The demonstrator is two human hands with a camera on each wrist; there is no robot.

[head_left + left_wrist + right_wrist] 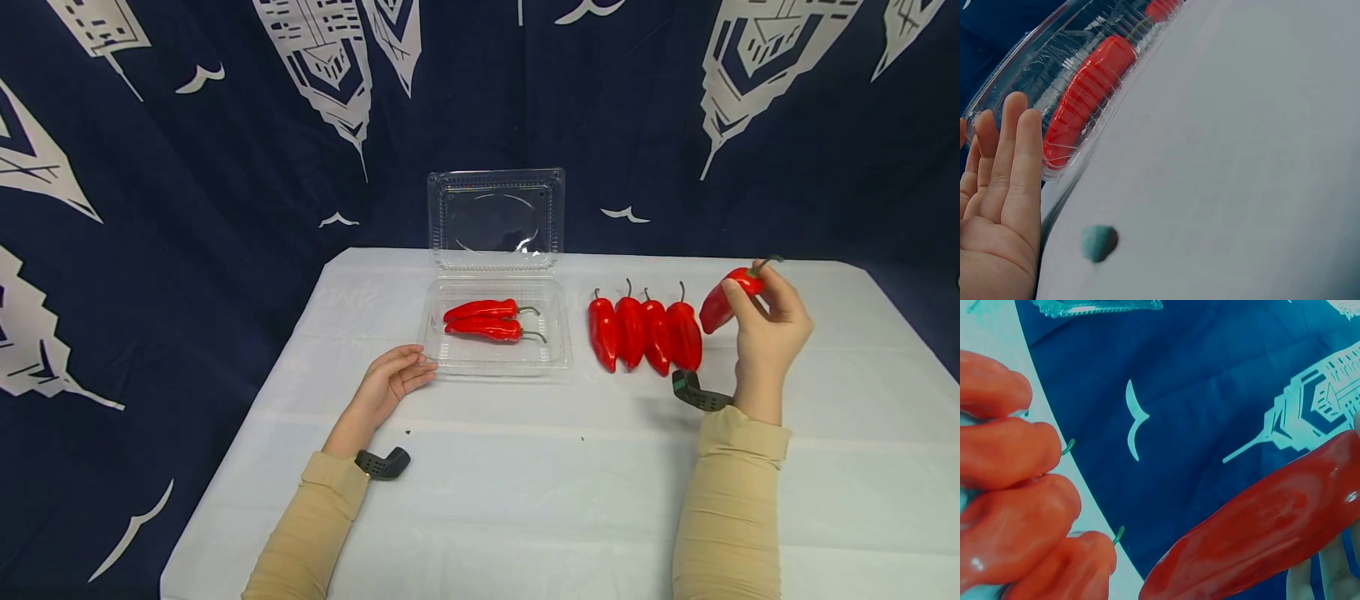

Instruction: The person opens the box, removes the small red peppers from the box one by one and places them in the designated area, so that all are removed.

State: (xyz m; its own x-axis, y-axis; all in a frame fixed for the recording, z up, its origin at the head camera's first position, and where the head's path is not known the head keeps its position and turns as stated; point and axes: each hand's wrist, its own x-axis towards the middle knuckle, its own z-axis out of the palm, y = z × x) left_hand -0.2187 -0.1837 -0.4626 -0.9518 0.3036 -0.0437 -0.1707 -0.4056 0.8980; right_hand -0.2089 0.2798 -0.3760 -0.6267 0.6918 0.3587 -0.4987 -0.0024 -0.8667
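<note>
My right hand pinches a red pepper near its stem end, raised above the table at the right. In the right wrist view this pepper slants across the lower right corner. Just left of it, several red peppers lie side by side with stems pointing away. My left hand has its fingers extended at the left front corner of a clear plastic clamshell box. Two red peppers lie lengthwise inside, stems to the right. The left wrist view shows the fingers beside the box wall.
The box's clear lid stands upright at the back. A white cloth covers the table. Behind hangs a dark blue curtain with white prints. Small dark specks dot the cloth near the left wrist.
</note>
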